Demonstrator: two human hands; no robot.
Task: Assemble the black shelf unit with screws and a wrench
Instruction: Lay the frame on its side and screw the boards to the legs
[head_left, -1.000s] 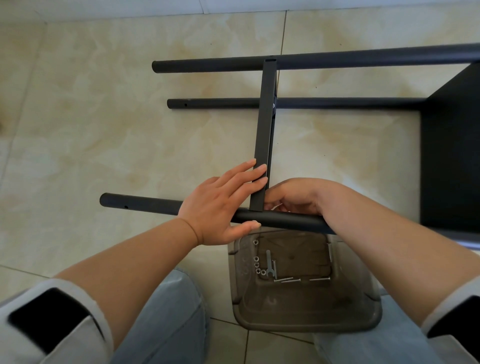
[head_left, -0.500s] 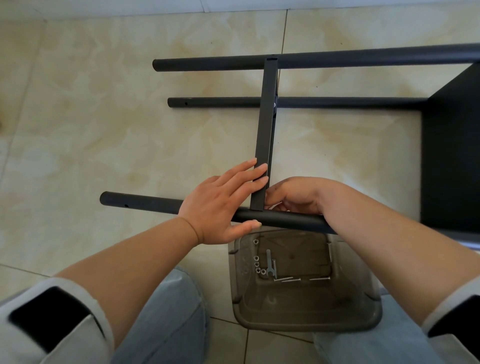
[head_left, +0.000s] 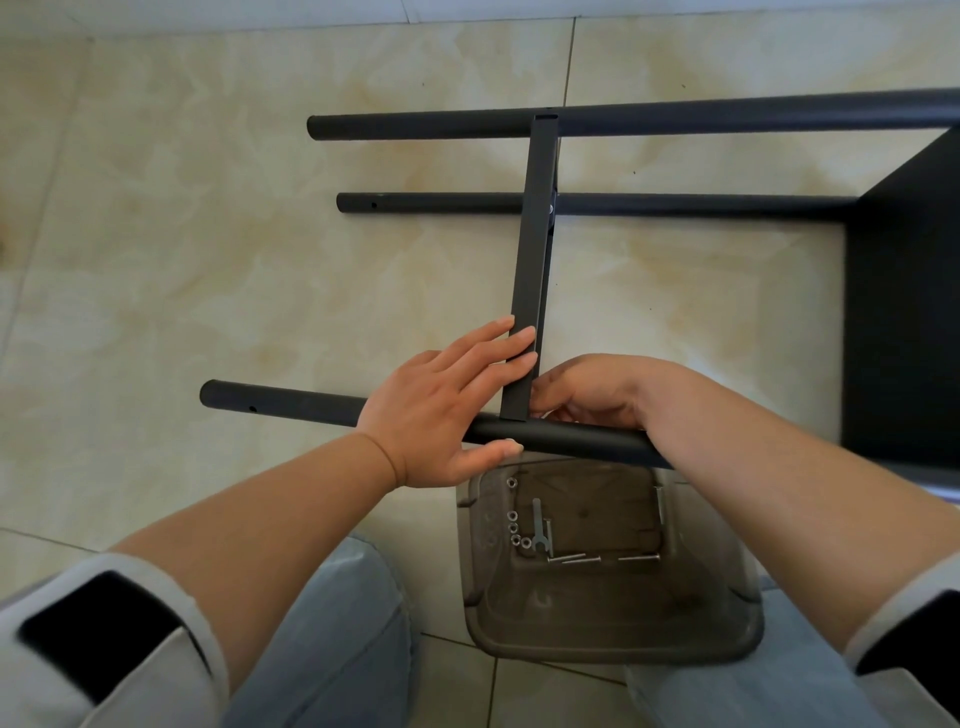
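The left hand lies flat, fingers straight against the crossbar, thumb under the near tube. The right hand curls at their joint; its grasp is hidden.

no readable text, labels or numbers

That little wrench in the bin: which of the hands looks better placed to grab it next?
Probably the right hand. Its fingers curl at the joint of crossbar and pole, above the wrench in the bin. The left hand lies flat, steadying both.
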